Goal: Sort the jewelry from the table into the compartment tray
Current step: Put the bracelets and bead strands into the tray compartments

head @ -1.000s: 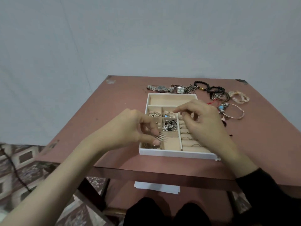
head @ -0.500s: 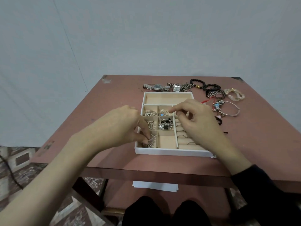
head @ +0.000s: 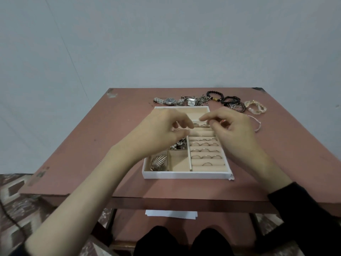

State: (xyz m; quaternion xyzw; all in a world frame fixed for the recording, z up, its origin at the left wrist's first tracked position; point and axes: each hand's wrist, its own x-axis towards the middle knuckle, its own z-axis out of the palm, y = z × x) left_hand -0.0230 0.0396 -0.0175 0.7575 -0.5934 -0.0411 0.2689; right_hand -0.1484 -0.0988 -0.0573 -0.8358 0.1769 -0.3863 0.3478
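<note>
A reddish-brown surface (head: 103, 137) with scuffed, chipped corners stands against a plain pale grey wall (head: 166, 43). Below the surface, a lower shelf (head: 129, 222) carries a white sheet of paper (head: 171, 214). Left of it, the floor (head: 16, 196) shows brown-and-cream geometric tiles.

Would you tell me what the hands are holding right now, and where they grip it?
Cannot be told: left hand and right hand pinch fingertips over the tray, but nothing is clearly visible between them.
</note>
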